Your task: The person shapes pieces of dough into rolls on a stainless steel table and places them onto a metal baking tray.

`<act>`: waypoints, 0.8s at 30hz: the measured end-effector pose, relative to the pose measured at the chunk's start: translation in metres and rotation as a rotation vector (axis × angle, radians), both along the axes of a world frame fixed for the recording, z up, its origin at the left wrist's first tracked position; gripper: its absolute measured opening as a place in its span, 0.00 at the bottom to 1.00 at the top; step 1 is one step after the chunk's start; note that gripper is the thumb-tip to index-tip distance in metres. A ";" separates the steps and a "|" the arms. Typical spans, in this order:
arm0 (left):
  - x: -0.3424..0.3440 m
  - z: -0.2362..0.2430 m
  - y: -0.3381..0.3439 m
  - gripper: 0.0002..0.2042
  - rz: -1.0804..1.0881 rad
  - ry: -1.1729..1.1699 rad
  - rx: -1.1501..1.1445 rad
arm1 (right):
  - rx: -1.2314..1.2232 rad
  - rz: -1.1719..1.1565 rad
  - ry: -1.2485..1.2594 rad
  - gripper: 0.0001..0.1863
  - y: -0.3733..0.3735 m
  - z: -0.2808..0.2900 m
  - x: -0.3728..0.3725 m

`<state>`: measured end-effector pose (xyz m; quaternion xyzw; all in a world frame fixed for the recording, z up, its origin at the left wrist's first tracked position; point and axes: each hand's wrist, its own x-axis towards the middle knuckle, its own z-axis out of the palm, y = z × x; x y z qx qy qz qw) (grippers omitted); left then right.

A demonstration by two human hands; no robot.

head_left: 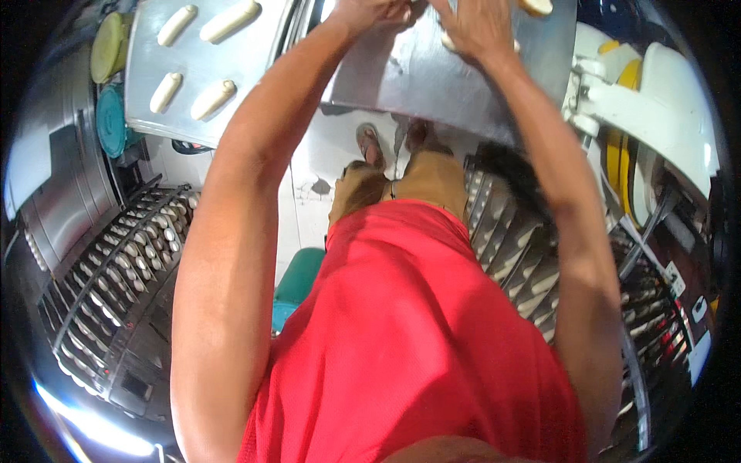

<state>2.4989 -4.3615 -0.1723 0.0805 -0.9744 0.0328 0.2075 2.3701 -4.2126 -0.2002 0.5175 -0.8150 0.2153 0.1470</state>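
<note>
Because the picture's upper edge cut through both hands, much was hard to make out. At twelve o'clock, the bare left hand (374,11) had bent, cropped fingers; I could not tell whether they gripped anything. At one o'clock, the bare right hand (480,29) was over a smooth grey metal surface (421,81), its fingers partly cut off, their grip likewise unclear. A pale, rounded dough piece (448,41) showed just beside it, at its nine o'clock, partly hidden. Between ten and eleven o'clock, four pale, elongated dough rolls (213,100) lay apart on a shiny metal tray (197,60), cropped at its top.
</note>
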 end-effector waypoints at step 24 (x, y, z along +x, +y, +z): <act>0.123 0.011 0.020 0.16 0.149 -0.270 0.835 | 0.604 0.266 -0.857 0.22 0.068 0.051 -0.011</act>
